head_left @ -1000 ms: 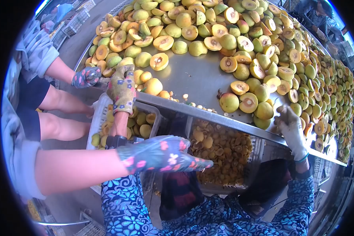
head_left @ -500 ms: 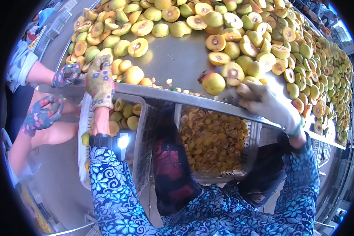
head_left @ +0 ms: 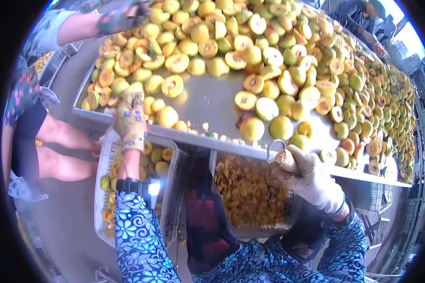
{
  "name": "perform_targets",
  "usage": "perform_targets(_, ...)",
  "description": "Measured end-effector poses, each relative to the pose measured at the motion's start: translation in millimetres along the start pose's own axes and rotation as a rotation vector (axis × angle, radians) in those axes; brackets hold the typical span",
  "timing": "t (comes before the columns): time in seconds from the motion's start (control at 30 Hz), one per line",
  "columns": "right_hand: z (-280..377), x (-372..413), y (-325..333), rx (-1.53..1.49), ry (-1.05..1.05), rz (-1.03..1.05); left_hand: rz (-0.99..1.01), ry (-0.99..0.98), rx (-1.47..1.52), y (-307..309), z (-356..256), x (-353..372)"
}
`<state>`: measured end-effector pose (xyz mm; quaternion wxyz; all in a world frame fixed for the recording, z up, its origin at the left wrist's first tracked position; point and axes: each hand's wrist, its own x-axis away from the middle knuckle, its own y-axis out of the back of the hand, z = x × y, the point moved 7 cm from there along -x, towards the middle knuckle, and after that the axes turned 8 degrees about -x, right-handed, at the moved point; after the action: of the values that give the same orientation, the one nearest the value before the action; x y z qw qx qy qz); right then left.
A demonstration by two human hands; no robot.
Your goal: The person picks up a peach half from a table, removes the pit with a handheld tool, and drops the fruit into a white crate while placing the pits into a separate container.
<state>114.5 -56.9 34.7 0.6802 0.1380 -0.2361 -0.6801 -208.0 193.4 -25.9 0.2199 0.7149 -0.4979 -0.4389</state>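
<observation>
Looking down in the head view, you see your right hand (head_left: 311, 181), in a white glove, clamped round the pale wooden handle of a wire-loop pitting tool (head_left: 281, 153), just over the near rim of the bare steel desk (head_left: 212, 101). The tool looks light and stiff, so grip it by the handle, not the thin loop.

Your left hand (head_left: 130, 118), in a yellow flowered glove, lies at the desk's edge among yellow-green halved stone fruit (head_left: 172, 86). Whether its fingers close on one cannot be told. The fruit looks soft, wet and slippery, so cup each half lightly by its skin side.

Below the rim stand a white plastic basket (head_left: 99, 179) of halves and a grey crate (head_left: 259, 231) of scraps. Another person's gloved hand (head_left: 120, 18) reaches in at upper left.
</observation>
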Motion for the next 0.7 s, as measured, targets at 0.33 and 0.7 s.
perform_targets(0.33,3,-140,2,0.542,0.287,-0.020,0.048,0.057,-0.076,-7,7,-4)
perform_targets(0.7,10,-152,-17,0.429,0.213,0.052,-0.024,-0.099,-0.108,15,-19,3)
